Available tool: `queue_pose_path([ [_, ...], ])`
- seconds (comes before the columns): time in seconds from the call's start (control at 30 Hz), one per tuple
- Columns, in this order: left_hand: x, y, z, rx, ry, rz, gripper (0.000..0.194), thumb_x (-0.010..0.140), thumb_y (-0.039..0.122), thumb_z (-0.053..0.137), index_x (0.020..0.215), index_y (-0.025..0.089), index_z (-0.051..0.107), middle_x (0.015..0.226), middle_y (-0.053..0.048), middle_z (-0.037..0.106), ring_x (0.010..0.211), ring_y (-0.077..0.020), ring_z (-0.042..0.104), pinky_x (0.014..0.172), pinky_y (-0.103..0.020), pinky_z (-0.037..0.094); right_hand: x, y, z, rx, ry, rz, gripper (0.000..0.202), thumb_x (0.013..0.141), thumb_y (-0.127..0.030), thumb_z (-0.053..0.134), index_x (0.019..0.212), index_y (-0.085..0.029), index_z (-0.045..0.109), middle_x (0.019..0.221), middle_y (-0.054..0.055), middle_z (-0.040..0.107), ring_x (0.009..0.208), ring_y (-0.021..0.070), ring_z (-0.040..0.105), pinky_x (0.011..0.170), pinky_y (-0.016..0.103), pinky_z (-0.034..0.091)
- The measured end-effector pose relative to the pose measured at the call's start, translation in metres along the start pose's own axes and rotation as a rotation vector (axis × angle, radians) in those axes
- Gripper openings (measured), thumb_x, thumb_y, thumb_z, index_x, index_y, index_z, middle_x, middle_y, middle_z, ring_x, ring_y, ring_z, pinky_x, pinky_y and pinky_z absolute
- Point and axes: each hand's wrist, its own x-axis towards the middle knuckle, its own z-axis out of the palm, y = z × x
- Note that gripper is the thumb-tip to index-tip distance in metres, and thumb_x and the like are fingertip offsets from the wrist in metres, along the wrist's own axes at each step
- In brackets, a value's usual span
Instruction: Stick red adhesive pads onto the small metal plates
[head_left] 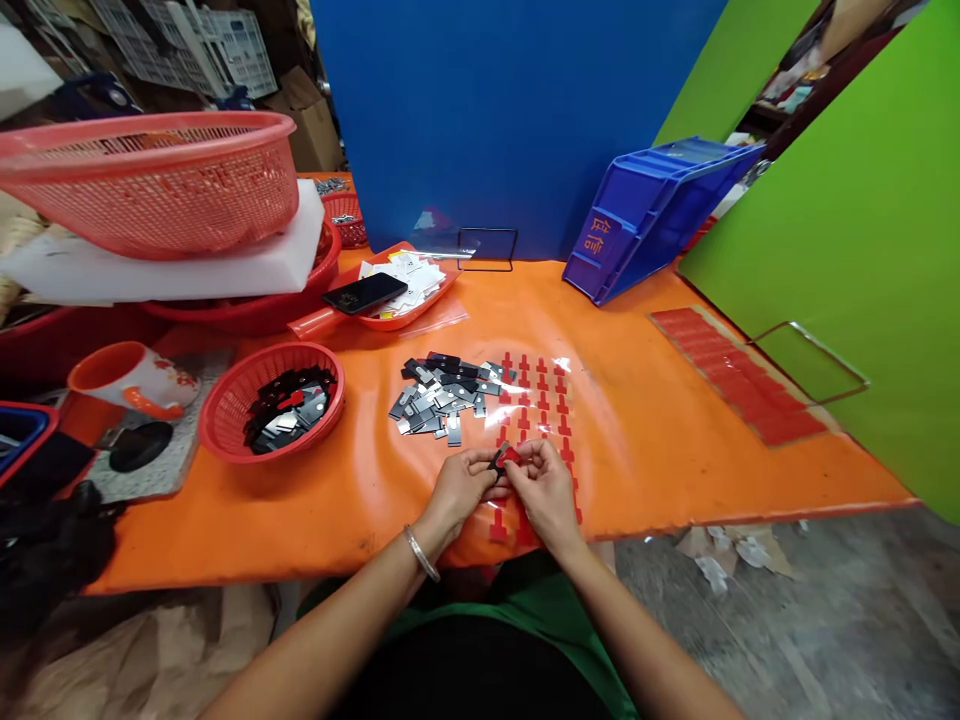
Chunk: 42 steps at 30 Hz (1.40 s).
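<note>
Bare forearms (322, 635) reach over the orange counter (637, 430), a bangle (421, 553) on the left wrist. Between the hands, the left hand (454, 492) pinches a small dark strip (496, 460) while the right hand (546, 492) pinches a red tab (511, 455) against it; whether they're stuck together, I can't tell. Strips lie in a pile (442, 395) just beyond the left hand, and red tabs in rows (562, 404) run beneath and beyond both hands. I'd grip the strip lightly by its edges, keeping the tab square and unwrinkled.
</note>
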Motion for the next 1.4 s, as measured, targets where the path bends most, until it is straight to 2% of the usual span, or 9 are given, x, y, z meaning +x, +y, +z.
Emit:
queue_pose_path([
  [0.23,0.0005,-0.0022,-0.0023,-0.007,-0.005,0.029,0.020,0.073,-0.002,0.060,0.089,0.010,0.062,0.080,-0.007,0.072,0.066,-0.0126,0.069,0.065,-0.022,0.056,-0.0010,0.0031,0.0014,-0.031,0.019,-0.014,0.021,0.074,-0.031,0.065,0.082,-0.023,0.047,0.076,-0.002,0.055,0.052,0.0123,0.057,0.045,0.026,0.049],
  [0.47,-0.0018,0.0001,-0.0002,-0.038,-0.002,0.017,0.022,0.074,-0.005,0.054,0.090,0.008,0.062,0.078,-0.008,0.072,0.065,-0.0127,0.068,0.067,-0.023,0.056,-0.0022,0.0018,0.0020,-0.040,0.022,-0.007,0.025,0.072,-0.035,0.067,0.083,-0.022,0.048,0.072,-0.003,0.057,0.051,0.0121,0.056,0.045,0.025,0.050],
  [0.63,-0.0025,0.0010,0.0007,-0.034,0.008,0.007,0.022,0.076,-0.005,0.050,0.091,0.007,0.061,0.079,-0.008,0.072,0.065,-0.0119,0.068,0.065,-0.020,0.056,-0.0024,-0.0017,0.0033,-0.047,0.030,0.005,0.023,0.072,-0.032,0.066,0.080,-0.022,0.048,0.069,-0.004,0.055,0.050,0.0110,0.055,0.045,0.023,0.049],
  [1.2,0.0001,-0.0041,-0.0030,-0.034,-0.012,0.030,0.022,0.076,-0.004,0.052,0.092,0.009,0.062,0.077,-0.007,0.072,0.066,-0.0123,0.069,0.070,-0.023,0.056,-0.0033,0.0037,0.0037,-0.140,0.049,-0.051,0.018,0.076,-0.030,0.063,0.083,-0.022,0.049,0.073,-0.003,0.055,0.048,0.0095,0.052,0.044,0.021,0.046],
  [1.4,0.0030,-0.0083,-0.0027,-0.037,0.022,0.049,0.008,0.080,0.008,0.058,0.086,0.009,0.062,0.075,-0.008,0.072,0.064,-0.0153,0.069,0.070,-0.028,0.057,-0.0057,0.0009,0.0045,-0.112,-0.001,-0.066,0.016,0.082,-0.034,0.058,0.084,-0.022,0.048,0.074,-0.002,0.056,0.052,0.0113,0.056,0.047,0.023,0.049],
])
